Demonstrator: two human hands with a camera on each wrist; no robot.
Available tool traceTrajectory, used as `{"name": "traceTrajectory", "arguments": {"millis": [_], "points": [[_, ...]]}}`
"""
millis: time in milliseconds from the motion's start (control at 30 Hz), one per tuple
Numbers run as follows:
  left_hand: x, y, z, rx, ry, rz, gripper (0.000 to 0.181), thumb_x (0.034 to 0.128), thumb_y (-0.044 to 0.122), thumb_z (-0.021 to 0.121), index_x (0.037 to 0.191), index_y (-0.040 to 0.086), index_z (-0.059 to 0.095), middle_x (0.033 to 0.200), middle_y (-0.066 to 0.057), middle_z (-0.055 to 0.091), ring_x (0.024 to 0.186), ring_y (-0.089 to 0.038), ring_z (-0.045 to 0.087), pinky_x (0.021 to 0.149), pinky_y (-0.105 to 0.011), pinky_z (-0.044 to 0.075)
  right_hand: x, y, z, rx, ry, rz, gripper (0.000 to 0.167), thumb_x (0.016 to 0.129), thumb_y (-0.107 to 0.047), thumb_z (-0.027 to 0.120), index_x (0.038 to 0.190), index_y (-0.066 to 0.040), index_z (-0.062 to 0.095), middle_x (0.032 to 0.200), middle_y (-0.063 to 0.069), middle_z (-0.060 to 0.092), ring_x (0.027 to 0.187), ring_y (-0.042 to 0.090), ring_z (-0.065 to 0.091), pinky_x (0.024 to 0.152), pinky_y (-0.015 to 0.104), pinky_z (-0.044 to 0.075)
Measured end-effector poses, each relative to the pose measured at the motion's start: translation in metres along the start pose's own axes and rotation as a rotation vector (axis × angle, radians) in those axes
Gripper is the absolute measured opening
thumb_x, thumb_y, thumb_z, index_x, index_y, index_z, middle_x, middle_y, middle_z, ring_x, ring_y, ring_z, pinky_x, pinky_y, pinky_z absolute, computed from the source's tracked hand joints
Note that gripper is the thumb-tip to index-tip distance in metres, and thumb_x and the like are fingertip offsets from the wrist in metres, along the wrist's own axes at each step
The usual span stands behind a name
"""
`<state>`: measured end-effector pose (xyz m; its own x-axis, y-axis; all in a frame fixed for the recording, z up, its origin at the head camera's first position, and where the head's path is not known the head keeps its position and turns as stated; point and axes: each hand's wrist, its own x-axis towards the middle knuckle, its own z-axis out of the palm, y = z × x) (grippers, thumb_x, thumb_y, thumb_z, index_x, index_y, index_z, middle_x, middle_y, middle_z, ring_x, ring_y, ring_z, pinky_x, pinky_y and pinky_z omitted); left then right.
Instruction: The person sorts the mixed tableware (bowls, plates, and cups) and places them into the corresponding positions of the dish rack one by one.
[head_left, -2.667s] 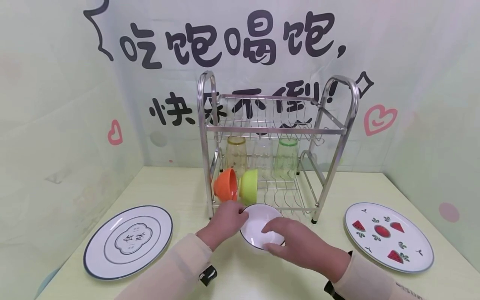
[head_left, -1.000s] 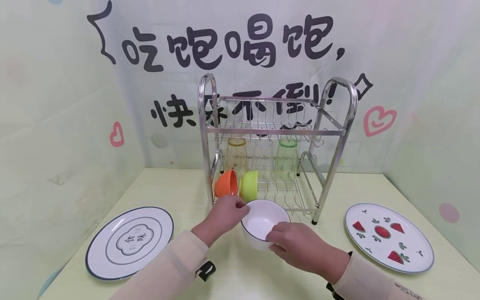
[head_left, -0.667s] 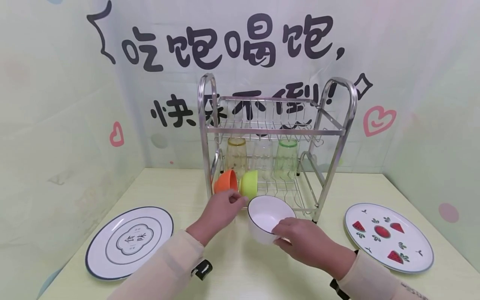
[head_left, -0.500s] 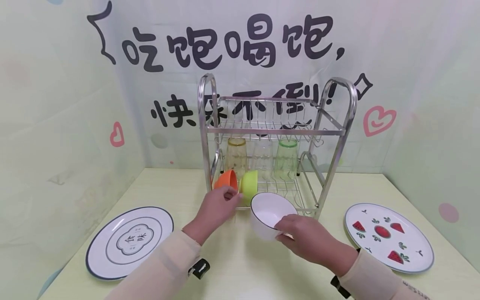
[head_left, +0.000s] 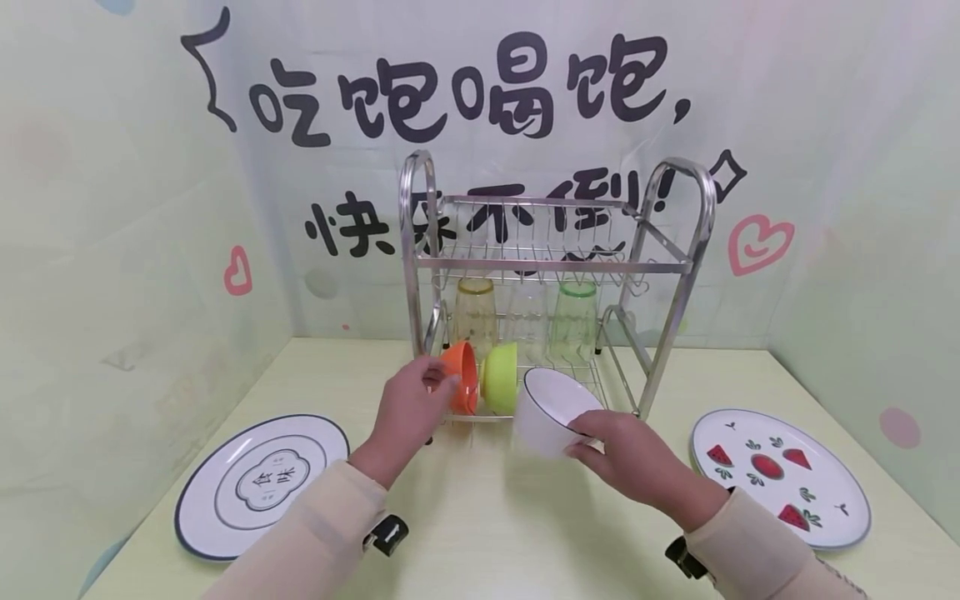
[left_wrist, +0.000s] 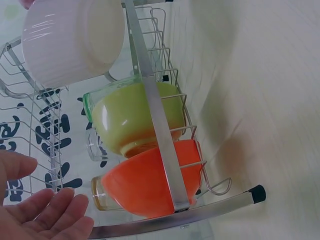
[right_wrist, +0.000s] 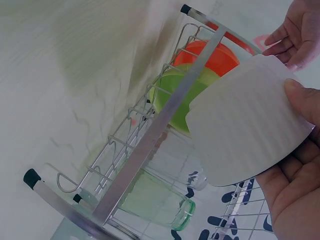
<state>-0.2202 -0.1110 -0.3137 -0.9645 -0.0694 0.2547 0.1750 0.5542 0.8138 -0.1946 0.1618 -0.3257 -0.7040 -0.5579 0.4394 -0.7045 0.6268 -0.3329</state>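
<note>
A white bowl with a dark rim hangs tilted in front of the lower shelf; my right hand grips its right side, thumb on one face and fingers on the other in the right wrist view. My left hand is beside the orange bowl, its fingers loosely bent; the left wrist view shows these fingers holding nothing, apart from that bowl. A lime-green bowl stands on its side next to the orange one, both in the lower tier of the metal dish rack.
Three upside-down-looking glasses stand at the back of the lower tier: a yellowish glass, a clear glass and a green glass. A blue-rimmed plate lies left on the table, a watermelon-patterned plate right.
My left hand has let go of the white bowl's rim and moved left to the orange bowl. My right hand has carried the white bowl up and toward the rack, tilting it.
</note>
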Motion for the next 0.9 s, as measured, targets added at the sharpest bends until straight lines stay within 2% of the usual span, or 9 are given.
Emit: {"name": "traceTrajectory", "arguments": {"millis": [300,467,567,733,900], "points": [[0.007,0.003,-0.013,0.007,0.074,-0.057,0.027,0.0957,0.019,0.058,0.116,0.002,0.057,0.108,-0.012,0.064,0.097,-0.026,0.058,0.076,-0.036,0.055,0.005,0.015,-0.004,0.096,0.004,0.075,0.007,0.084,-0.009,0.073,0.086,-0.011,0.067,0.087,-0.001,0.069,0.075,0.008,0.056,0.065,0.028,0.050],[0.013,0.000,-0.018,0.029,0.125,-0.054,0.024,0.0955,0.018,0.058,0.112,0.001,0.058,0.107,-0.014,0.064,0.093,-0.027,0.058,0.074,-0.036,0.055,0.008,0.022,-0.005,0.134,0.010,0.155,0.007,0.085,-0.008,0.072,0.086,-0.007,0.065,0.085,0.002,0.067,0.069,0.009,0.051,0.059,0.024,0.045],[0.016,-0.004,-0.020,0.056,0.150,-0.043,0.026,0.0951,0.018,0.060,0.112,-0.001,0.058,0.103,-0.016,0.063,0.088,-0.028,0.058,0.071,-0.035,0.054,0.010,0.025,-0.007,0.164,0.011,0.175,0.007,0.086,-0.009,0.071,0.088,-0.005,0.065,0.085,0.003,0.067,0.069,0.010,0.051,0.057,0.024,0.043],[0.022,-0.009,-0.022,0.085,0.163,-0.046,0.034,0.0945,0.022,0.062,0.116,-0.004,0.057,0.103,-0.018,0.061,0.088,-0.029,0.056,0.071,-0.037,0.052,0.014,0.029,-0.008,0.189,0.014,0.190,0.010,0.087,-0.011,0.070,0.092,-0.002,0.066,0.086,0.004,0.068,0.070,0.011,0.052,0.058,0.025,0.043],[0.028,-0.009,-0.025,0.088,0.154,-0.060,0.040,0.0940,0.023,0.062,0.122,-0.004,0.053,0.113,-0.019,0.058,0.097,-0.032,0.055,0.078,-0.042,0.053,0.018,0.034,-0.006,0.237,0.020,0.225,0.014,0.088,-0.008,0.068,0.097,0.002,0.066,0.088,0.009,0.068,0.068,0.013,0.052,0.057,0.026,0.045]]}}
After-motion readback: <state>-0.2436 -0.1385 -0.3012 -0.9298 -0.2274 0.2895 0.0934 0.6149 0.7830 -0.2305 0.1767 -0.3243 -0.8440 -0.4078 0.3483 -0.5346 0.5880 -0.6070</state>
